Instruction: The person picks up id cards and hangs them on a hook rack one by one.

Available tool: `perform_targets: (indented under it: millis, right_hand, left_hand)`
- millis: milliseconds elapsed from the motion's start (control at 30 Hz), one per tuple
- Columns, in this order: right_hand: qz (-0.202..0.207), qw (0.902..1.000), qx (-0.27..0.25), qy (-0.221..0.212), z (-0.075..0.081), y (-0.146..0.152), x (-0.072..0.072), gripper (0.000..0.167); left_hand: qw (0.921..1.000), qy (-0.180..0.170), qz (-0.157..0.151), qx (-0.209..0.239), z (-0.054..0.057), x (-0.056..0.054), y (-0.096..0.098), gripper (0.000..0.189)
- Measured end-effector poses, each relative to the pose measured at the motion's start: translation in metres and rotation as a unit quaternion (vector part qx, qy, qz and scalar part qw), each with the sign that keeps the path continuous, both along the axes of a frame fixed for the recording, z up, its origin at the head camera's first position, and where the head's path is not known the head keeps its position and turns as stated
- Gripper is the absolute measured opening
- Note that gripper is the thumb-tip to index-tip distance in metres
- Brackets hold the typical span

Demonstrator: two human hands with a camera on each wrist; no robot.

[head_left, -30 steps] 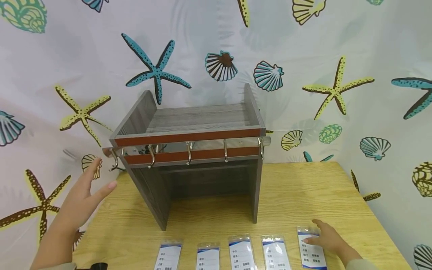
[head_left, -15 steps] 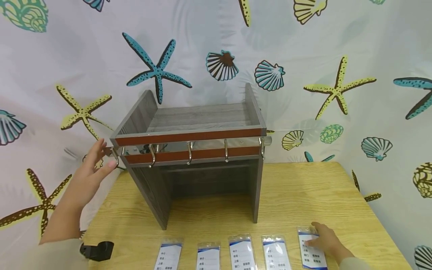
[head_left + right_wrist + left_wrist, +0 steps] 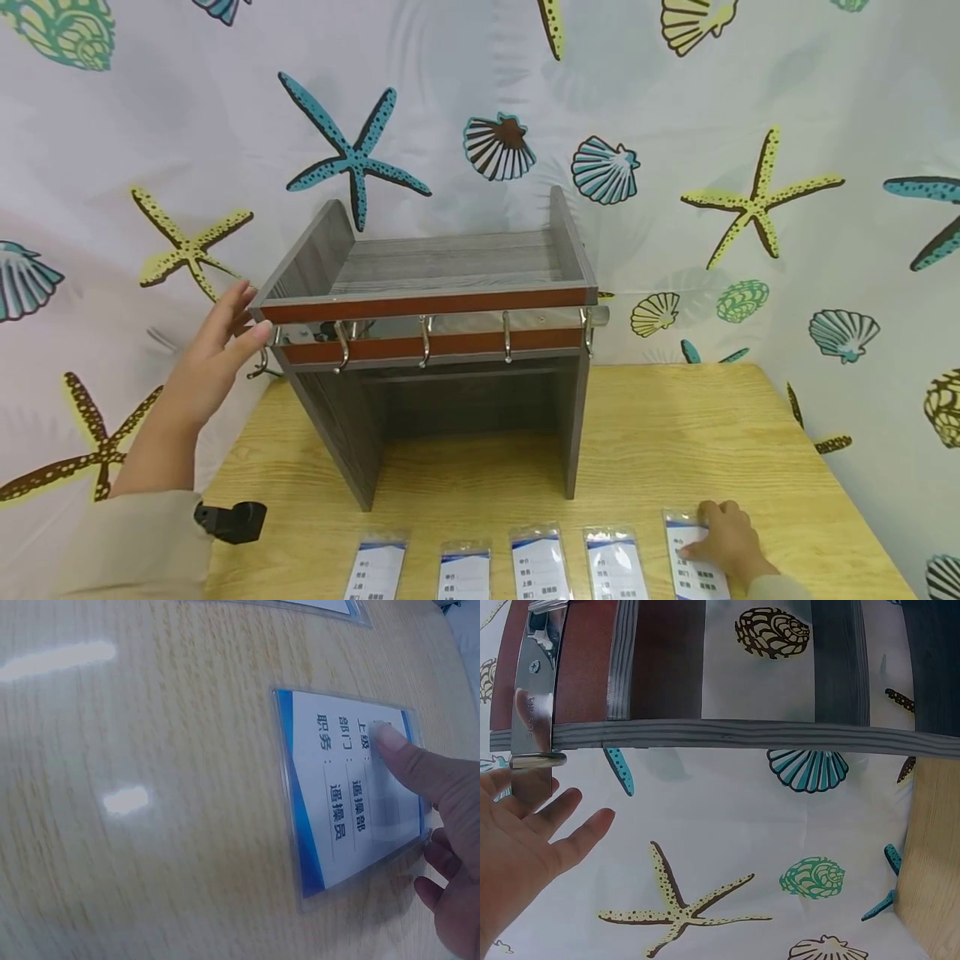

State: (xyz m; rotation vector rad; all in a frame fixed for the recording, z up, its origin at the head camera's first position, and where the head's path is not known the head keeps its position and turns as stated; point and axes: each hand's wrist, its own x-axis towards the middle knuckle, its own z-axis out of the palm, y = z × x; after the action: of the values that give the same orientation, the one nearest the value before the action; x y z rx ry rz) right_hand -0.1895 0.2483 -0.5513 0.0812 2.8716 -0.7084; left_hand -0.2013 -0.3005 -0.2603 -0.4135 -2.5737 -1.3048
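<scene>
My right hand (image 3: 729, 537) is at the right-most name badge (image 3: 697, 581), a white card with blue trim in a clear sleeve, lying on the table. In the right wrist view the thumb presses the badge's face (image 3: 341, 817) while the other fingers curl at its edge. My left hand (image 3: 202, 371) is raised at the left end of a metal hook rail (image 3: 480, 323) on a grey wooden shelf (image 3: 450, 258). Its fingers are loosely extended beside the rail's end (image 3: 532, 712), the thumb in front; firm contact cannot be told.
Several more badges, including one left of the held one (image 3: 617, 575), lie in a row along the table's (image 3: 660, 433) front. Hooks (image 3: 425, 342) jut from the rail. A black device (image 3: 238, 522) sits by my left sleeve. A patterned curtain (image 3: 652, 83) hangs behind.
My left hand has moved right and up to the rail's left end. The right hand's fingers have curled at the badge's edge; the badge has hardly moved.
</scene>
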Motion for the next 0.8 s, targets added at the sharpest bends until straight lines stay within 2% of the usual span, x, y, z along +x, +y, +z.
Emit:
perform_targets:
  millis: [267,500,800]
  right_hand:
    - [-0.011,0.9998,-0.01,0.012,-0.0028,0.0002,0.0009,0.076]
    - [-0.02,0.9995,-0.024,0.005,-0.0013,-0.0028,-0.0013,0.076]
    - [-0.034,0.9987,-0.037,-0.006,-0.0042,-0.0031,-0.0014,0.082]
  left_hand:
    - [0.9996,-0.001,-0.02,0.023,-0.0023,-0.0076,0.0008,0.06]
    - [0.9988,0.008,-0.032,0.038,-0.0004,-0.0084,-0.0003,0.057]
    - [0.9987,0.009,-0.029,0.04,-0.0006,-0.01,-0.0015,0.057]
